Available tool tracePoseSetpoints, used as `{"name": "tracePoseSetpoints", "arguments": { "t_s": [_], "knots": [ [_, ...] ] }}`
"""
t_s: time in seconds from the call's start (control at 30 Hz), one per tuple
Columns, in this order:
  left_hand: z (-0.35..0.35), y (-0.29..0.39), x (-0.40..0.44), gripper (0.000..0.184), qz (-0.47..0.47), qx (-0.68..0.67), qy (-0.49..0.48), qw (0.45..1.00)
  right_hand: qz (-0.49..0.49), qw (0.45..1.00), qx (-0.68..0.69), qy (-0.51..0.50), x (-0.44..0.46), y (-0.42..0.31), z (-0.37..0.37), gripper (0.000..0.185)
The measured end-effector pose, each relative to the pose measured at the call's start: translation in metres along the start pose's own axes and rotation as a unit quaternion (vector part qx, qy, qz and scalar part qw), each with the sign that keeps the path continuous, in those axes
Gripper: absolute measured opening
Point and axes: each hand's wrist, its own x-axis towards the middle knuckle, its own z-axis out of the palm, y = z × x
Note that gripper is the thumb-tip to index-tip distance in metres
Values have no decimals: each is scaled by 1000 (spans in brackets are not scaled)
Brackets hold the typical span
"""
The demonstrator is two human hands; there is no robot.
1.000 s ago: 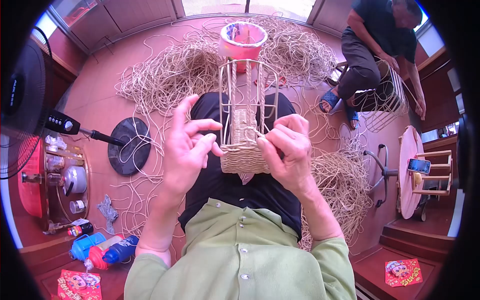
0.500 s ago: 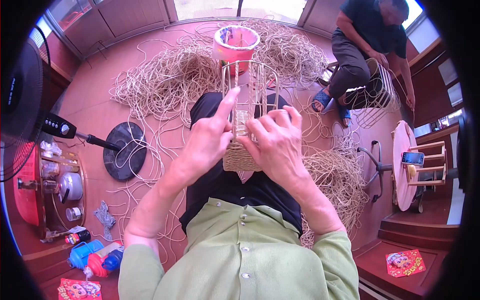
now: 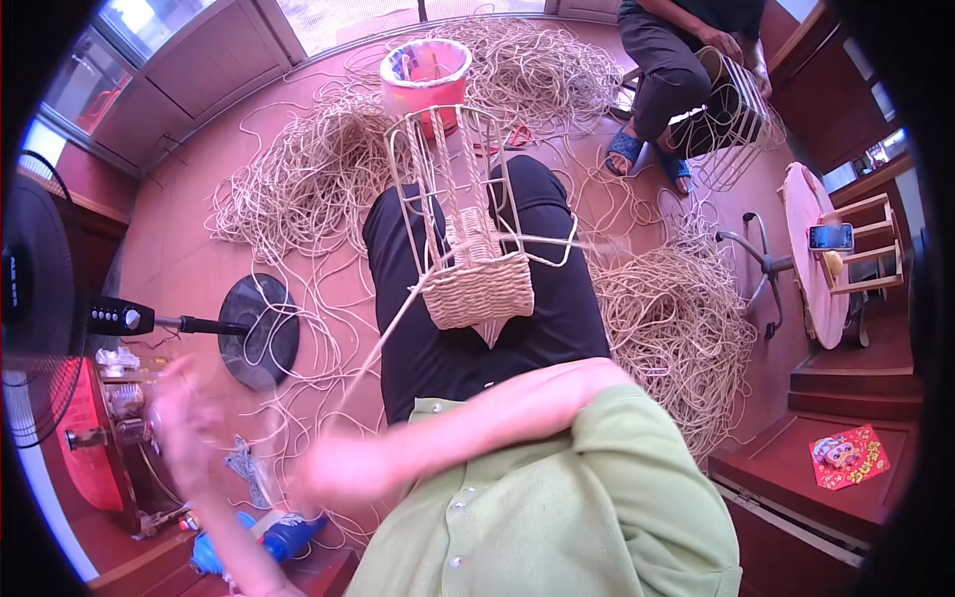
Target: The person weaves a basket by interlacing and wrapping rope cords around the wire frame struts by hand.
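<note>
A partly woven basket (image 3: 477, 291) rests on my lap, its wire frame (image 3: 406, 149) standing bare toward the far end. From its left edge a pale cord (image 3: 383, 338) runs straight down to my right hand (image 3: 343, 470), which is reached across my body to the left. That hand is smeared by motion but looks closed around the cord. Farther left, my left hand (image 3: 187, 418) is raised near the small shelf, its fingers too blurred to read. Another cord (image 3: 557, 242) sticks out from the basket's right side.
Heaps of loose cord (image 3: 676, 338) cover the floor. Beyond the basket stands a pink bucket (image 3: 426, 95). A fan (image 3: 124, 316) is on the left. At upper right, a seated person (image 3: 676, 70) handles another wire frame (image 3: 736, 124). A round pink stool top (image 3: 811, 254) is at right.
Both hands have left the basket and swung down to the left, the right one drawing a cord across. The basket has turned slightly, and the whole view has shifted.
</note>
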Motion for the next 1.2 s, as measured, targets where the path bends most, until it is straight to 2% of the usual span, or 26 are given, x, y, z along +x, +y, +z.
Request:
{"name": "tracePoseSetpoints", "arguments": {
  "t_s": [0.03,0.1,0.17,0.23,0.27,0.3,0.33,0.37,0.43,0.47,0.5,0.57,0.6,0.63,0.73,0.77,0.8,0.83,0.87,0.9,0.93,0.97,1.0,1.03,1.1,1.2],
  "knots": [
    [88,46,-29,32,-7,57,-115,992,-27,992,87,-83,1,-12,39,15],
    [113,-11,-15,28,84,45,-253,963,-42,970,107,-215,4,-30,48,18],
    [103,-10,-21,27,-20,-48,-141,989,45,954,197,-223,2,-12,28,22],
    [94,-10,-23,26,-118,-135,-35,983,187,959,1,-214,-3,-40,-69,25],
    [-2,-80,11,25,-95,-237,34,966,206,959,-121,-155,-30,-9,-76,27],
    [-97,-147,45,26,-58,-339,98,934,352,910,-208,-68,-34,-16,-106,26],
    [-188,-211,77,29,-10,-424,152,893,342,869,-358,-16,-46,-13,-135,24],
    [-247,-236,79,29,-25,-371,278,886,323,804,-498,36,-55,-11,-150,22],
    [-211,-193,49,33,-16,-212,395,893,307,816,-482,-85,-52,8,-140,23],
    [-177,-179,50,42,51,-134,343,928,296,818,-469,-150,-49,26,-129,24],
    [-115,-147,54,45,40,-102,289,951,170,915,-361,-55,-50,50,-85,17],
    [29,-60,27,50,4,-22,50,999,58,987,-151,13,-23,40,-14,9],
    [97,-17,11,49,8,29,-102,994,50,995,-84,-23,-14,25,5,13],
    [147,-15,-2,48,9,-40,-165,985,43,997,-17,-58,-8,15,14,17],
    [165,0,-9,32,-119,-16,-259,958,116,979,91,-142,-21,0,-23,24],
    [168,4,-7,26,-160,-8,-291,943,156,979,69,-110,-33,-20,-55,23],
    [134,-27,20,12,-108,-1,-212,971,197,976,47,-77,-56,-41,-86,22],
    [89,-68,41,7,-126,-88,-107,982,182,982,26,53,-85,-50,-102,20],
    [27,-97,50,7,-151,-88,-89,981,164,975,-13,153,-111,-59,-127,23],
    [-56,-188,74,6,-114,-22,-81,990,200,941,-127,244,-137,-64,-147,24],
    [-70,-194,57,8,-157,-17,-124,980,233,880,-287,299,-162,-67,-165,26],
    [-44,-167,47,8,-254,89,-145,952,280,824,-366,329,-184,-64,-176,32],
    [-26,-177,55,17,-167,142,-197,956,382,791,-333,343,-190,-73,-182,42],
    [-8,-185,66,27,-75,194,-247,946,356,785,-379,336,-201,-63,-186,52],
    [77,-120,59,43,22,184,-192,964,287,790,-426,334,-197,-48,-193,55],
    [162,-60,58,48,156,108,-209,959,248,801,-428,336,-188,-34,-198,56]
  ]
}}
